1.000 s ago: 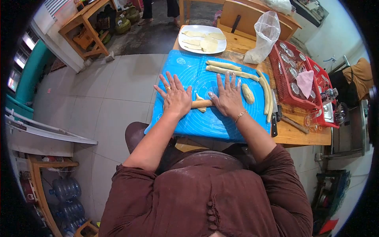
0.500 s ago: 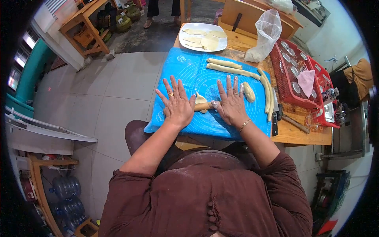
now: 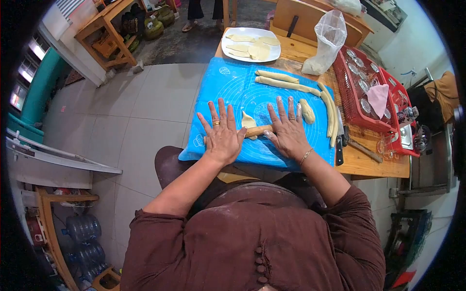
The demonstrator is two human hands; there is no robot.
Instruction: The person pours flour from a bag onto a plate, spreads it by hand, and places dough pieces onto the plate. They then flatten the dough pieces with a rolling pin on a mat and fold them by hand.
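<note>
My left hand [image 3: 224, 139] lies flat with fingers spread over the left end of a wooden rolling pin [image 3: 259, 130]. Over the pin's right end rests my right hand [image 3: 290, 134], fingers stretched out and dusted with flour. Both palms hide the ends of the pin. Under the pin is a small flattened piece of dough [image 3: 248, 120], its pointed far part showing. All this is on a blue baking mat [image 3: 206, 104]. To the right of my right hand sits an oval lump of dough [image 3: 307, 111]. Long dough ropes [image 3: 286, 85] lie along the mat's far and right sides.
A white plate [image 3: 266, 57] with flat dough pieces stands beyond the mat. Beside it is a clear plastic bag [image 3: 330, 36] of flour. On the right are a knife [image 3: 340, 151], a wooden stick [image 3: 364, 151] and a red basket [image 3: 342, 92] of glasses. A person's legs [image 3: 194, 12] show behind.
My hands have shifted slightly toward my body, the left one also a little to the right. More of the rolling pin shows between them.
</note>
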